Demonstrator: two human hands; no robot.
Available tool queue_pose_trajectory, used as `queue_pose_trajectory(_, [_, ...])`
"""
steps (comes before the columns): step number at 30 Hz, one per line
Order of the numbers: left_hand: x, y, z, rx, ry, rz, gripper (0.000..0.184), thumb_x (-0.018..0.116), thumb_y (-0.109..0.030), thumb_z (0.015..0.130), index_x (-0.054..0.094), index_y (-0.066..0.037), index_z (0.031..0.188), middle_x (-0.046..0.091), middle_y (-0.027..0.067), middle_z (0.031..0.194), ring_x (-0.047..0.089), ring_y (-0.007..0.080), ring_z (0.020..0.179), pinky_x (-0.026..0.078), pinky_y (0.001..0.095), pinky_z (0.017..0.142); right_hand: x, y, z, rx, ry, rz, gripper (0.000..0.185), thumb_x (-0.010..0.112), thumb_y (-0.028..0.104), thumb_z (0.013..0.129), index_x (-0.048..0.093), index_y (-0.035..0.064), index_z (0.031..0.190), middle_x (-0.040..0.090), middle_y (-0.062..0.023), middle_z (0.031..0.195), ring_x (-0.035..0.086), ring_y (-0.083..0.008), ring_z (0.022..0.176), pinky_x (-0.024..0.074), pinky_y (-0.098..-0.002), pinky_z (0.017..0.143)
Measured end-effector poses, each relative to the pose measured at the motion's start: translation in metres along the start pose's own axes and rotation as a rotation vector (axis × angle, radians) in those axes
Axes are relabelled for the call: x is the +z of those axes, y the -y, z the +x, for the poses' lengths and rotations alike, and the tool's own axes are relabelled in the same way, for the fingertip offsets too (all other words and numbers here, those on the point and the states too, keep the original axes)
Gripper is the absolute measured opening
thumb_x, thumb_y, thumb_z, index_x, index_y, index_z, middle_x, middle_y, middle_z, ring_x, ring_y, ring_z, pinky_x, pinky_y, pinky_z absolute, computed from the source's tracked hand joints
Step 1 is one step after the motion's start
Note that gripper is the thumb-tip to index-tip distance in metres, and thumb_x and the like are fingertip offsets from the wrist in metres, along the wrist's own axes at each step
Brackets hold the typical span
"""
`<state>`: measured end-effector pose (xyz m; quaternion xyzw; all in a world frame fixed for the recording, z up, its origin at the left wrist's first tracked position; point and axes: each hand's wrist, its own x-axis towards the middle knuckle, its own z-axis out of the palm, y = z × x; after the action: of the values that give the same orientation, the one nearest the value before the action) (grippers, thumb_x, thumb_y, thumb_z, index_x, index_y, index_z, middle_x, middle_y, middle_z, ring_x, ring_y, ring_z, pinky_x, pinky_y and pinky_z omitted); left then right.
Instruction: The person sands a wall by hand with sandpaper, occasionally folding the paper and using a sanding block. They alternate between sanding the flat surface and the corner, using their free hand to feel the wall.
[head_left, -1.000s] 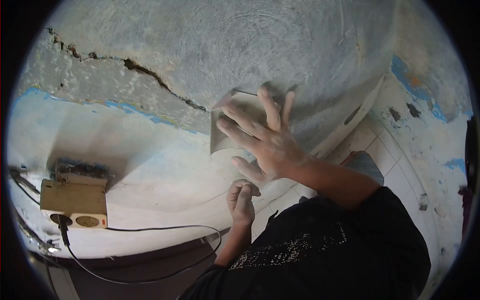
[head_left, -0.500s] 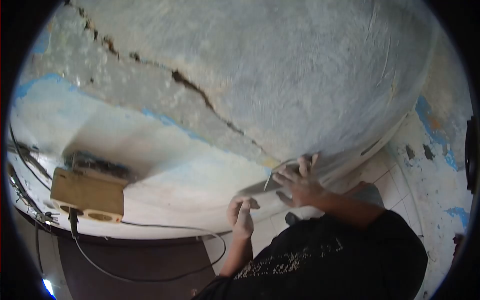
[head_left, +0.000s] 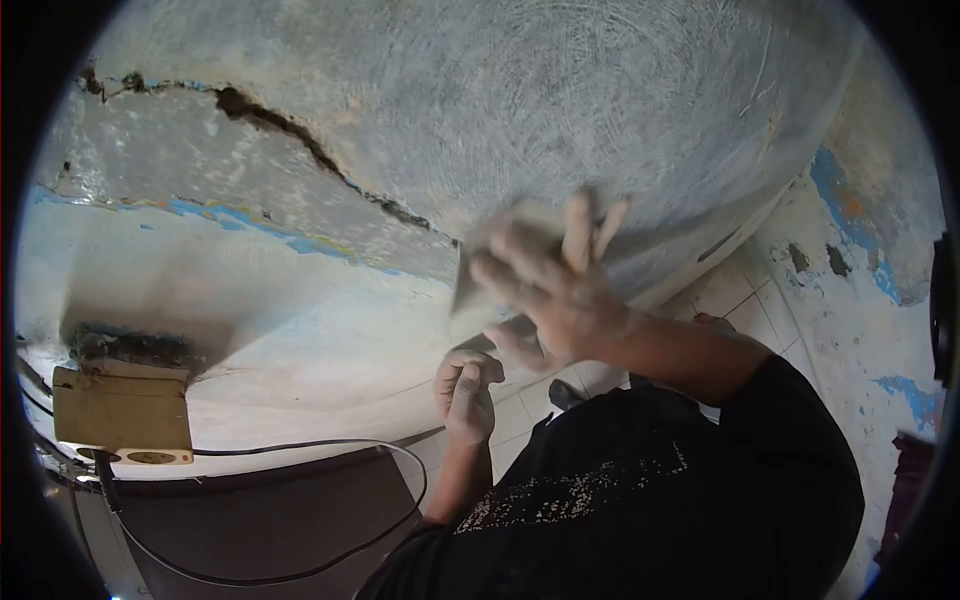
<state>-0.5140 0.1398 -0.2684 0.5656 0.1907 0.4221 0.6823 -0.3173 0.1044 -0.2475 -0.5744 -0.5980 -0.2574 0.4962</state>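
Cracked grey-and-white wall [head_left: 640, 110]: blurred sheet [head_left: 534, 214] against it, socket box [head_left: 120, 415] mounted.

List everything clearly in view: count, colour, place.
Wall: two faces, grey and off-white, ahead, right
Crack: one, dark, upper left
Paint patches: several, blue, left and right
Sheet: one, pale, centre
Socket box: one, beige, lower left
Plug: one, black, in socket box
Cable: one, black, lower left
Panel: one, dark brown, lower left
Tiles: several, white, below wall
Cloth: one, maroon, right edge
Shirt: one, black, bottom centre
Left hand: one, grey-dusted, lower centre
Right hand: one, grey-dusted, over sheet
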Motion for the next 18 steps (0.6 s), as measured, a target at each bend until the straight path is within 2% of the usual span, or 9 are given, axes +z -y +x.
queue_pose_trajectory(3, [0.004,-0.002,0.002,0.048,0.003,-0.052,0.017,0.053,-0.015,0.093,0.056,0.002,0.093,0.055,0.0101,0.077,0.051,0.0171,0.069,0.043,0.0304,0.067,0.007,-0.012,-0.020,-0.012,0.022,-0.051,0.076,0.047,0.061,0.080,0.027,0.0321,0.148,0.013,0.0025,0.158,-0.003,-0.0480,0.140,-0.0190,-0.0772,0.095])
queue_pose_trajectory(5, [0.003,-0.003,-0.003,0.054,-0.020,-0.065,0.016,0.053,-0.013,0.092,0.056,0.002,0.092,0.055,0.0100,0.076,0.050,0.0171,0.069,0.043,0.0307,0.066,0.032,-0.033,-0.087,-0.361,0.254,-0.239,0.077,0.049,0.057,0.079,0.026,0.0327,0.148,0.012,0.0053,0.158,-0.005,-0.0470,0.140,-0.0196,-0.0769,0.095])
queue_pose_trajectory(8, [-0.006,0.003,-0.012,-0.006,-0.054,-0.090,0.014,0.053,-0.013,0.092,0.056,0.001,0.092,0.054,0.0085,0.075,0.049,0.0169,0.069,0.042,0.0313,0.066,0.012,-0.025,-0.060,-0.341,0.315,-0.200,0.078,0.052,0.055,0.078,0.025,0.0344,0.148,0.012,0.0088,0.158,-0.009,-0.0467,0.140,-0.0201,-0.0765,0.095])
queue_pose_trajectory(10, [0.000,0.004,-0.017,-0.115,-0.180,-0.110,0.014,0.053,-0.013,0.092,0.056,0.000,0.092,0.053,0.0070,0.074,0.048,0.0167,0.067,0.042,0.0315,0.066,0.002,-0.014,-0.006,-0.223,0.114,-0.110,0.071,0.046,0.051,0.082,0.025,0.0373,0.147,0.012,0.0105,0.157,-0.005,-0.0393,0.143,-0.0182,-0.0769,0.096])
queue_pose_trajectory(12, [0.006,0.003,-0.015,-0.113,-0.131,-0.139,0.013,0.053,-0.013,0.091,0.056,-0.001,0.091,0.051,0.0059,0.072,0.047,0.0163,0.067,0.041,0.0314,0.065,-0.011,-0.009,0.031,-0.250,0.028,-0.142,0.068,0.042,0.052,0.083,0.025,0.0376,0.147,0.015,0.0118,0.156,0.000,-0.0332,0.145,-0.0154,-0.0733,0.102])
queue_pose_trajectory(13, [0.008,0.000,-0.014,-0.091,-0.127,-0.145,0.013,0.052,-0.013,0.092,0.055,-0.001,0.090,0.051,0.0056,0.072,0.046,0.0161,0.067,0.040,0.0311,0.065,-0.007,-0.016,0.026,-0.253,0.023,-0.147,0.068,0.042,0.052,0.083,0.025,0.0376,0.147,0.015,0.0118,0.156,0.000,-0.0332,0.145,-0.0154,-0.0733,0.102])
queue_pose_trajectory(15, [0.007,-0.003,-0.011,-0.053,-0.120,-0.155,0.012,0.052,-0.013,0.092,0.055,-0.001,0.090,0.050,0.0053,0.072,0.046,0.0160,0.067,0.040,0.0309,0.064,-0.001,-0.035,0.007,-0.527,0.074,-0.226,0.075,0.046,0.059,0.078,0.024,0.0385,0.147,0.016,0.0144,0.156,0.001,-0.0266,0.146,-0.0111,-0.0693,0.107])
queue_pose_trajectory(16, [0.003,-0.003,-0.010,-0.033,-0.138,-0.151,0.012,0.052,-0.014,0.092,0.055,-0.002,0.090,0.050,0.0050,0.071,0.046,0.0158,0.067,0.039,0.0306,0.064,-0.007,-0.044,0.001,-0.546,0.069,-0.231,0.075,0.046,0.059,0.078,0.024,0.0385,0.147,0.016,0.0144,0.156,0.001,-0.0266,0.146,-0.0111,-0.0693,0.107])
queue_pose_trajectory(18, [-0.001,-0.001,-0.013,-0.019,-0.168,-0.147,0.012,0.052,-0.014,0.092,0.055,-0.002,0.090,0.050,0.0048,0.071,0.045,0.0156,0.067,0.039,0.0303,0.063,-0.023,-0.045,-0.005,-0.641,0.424,-0.323,0.084,0.052,0.063,0.072,0.023,0.0385,0.147,0.011,0.0147,0.157,0.002,-0.0211,0.146,-0.0056,-0.0675,0.110])
